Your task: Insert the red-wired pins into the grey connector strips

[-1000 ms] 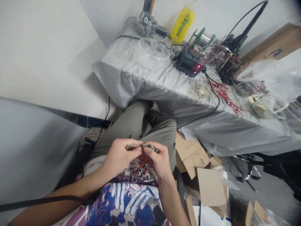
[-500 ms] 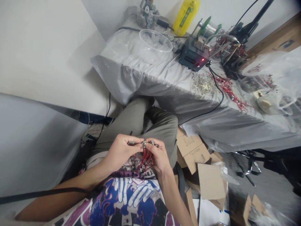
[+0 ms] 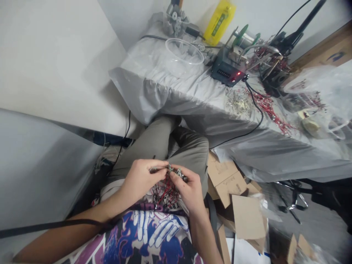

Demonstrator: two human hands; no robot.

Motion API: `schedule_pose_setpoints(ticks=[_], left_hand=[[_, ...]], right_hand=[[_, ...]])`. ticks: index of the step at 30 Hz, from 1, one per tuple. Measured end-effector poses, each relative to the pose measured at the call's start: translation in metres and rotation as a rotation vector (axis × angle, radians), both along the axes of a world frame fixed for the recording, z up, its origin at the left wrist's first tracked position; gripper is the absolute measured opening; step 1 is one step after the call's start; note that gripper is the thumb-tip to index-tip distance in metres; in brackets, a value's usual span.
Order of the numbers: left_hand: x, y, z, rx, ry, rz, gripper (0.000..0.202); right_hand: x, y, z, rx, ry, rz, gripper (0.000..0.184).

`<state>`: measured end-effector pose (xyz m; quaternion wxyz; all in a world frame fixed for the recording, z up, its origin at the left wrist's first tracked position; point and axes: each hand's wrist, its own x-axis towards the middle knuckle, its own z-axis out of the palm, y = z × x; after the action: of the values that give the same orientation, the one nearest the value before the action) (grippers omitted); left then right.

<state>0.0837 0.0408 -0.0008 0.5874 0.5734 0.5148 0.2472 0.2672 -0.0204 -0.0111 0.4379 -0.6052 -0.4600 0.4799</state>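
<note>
Over my lap, both hands meet at a small silvery metal part [image 3: 169, 168]. My left hand [image 3: 144, 178] pinches its left side between thumb and forefinger. From the other side, my right hand [image 3: 189, 186] has its thumb on the part, and more small metal pieces [image 3: 179, 172] show between its fingers. Thin red wires with dark ends [image 3: 167, 192] hang below the fingertips in a tangle against the printed shirt. The exact kind of the metal parts is too small to make out.
Ahead stands a table covered in grey plastic sheet [image 3: 154, 84]. On it are a dark box with a red light [image 3: 228, 69], a solder wire spool [image 3: 244, 38], a pile of small metal parts [image 3: 238, 102], red wires [image 3: 272, 112] and a plastic tub [image 3: 184, 51]. Cardboard [image 3: 247, 216] lies at right.
My right hand has turned slightly and its fingers have shifted around the metal pieces. The red wires hang lower and closer together. The whole view has moved a little.
</note>
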Motion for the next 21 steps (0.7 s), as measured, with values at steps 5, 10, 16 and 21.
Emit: schedule_pose_setpoints(ticks=[5,10,16,21], left_hand=[[-0.001,0.003,0.0,-0.055,-0.007,-0.062,0.049],[0.003,0.003,-0.005,-0.038,0.011,-0.055,0.044],[0.005,0.005,-0.009,-0.147,-0.074,-0.065,0.044],[0.006,0.011,-0.019,-0.441,-0.32,0.037,0.055]], right_hand=[[0.003,-0.001,-0.007,-0.073,0.165,0.017,0.025],[0.003,-0.001,-0.017,-0.162,0.351,0.007,0.037],[-0.006,0.005,-0.022,-0.153,0.439,-0.142,0.029],[-0.004,0.008,-0.039,-0.253,0.633,-0.326,0.037]])
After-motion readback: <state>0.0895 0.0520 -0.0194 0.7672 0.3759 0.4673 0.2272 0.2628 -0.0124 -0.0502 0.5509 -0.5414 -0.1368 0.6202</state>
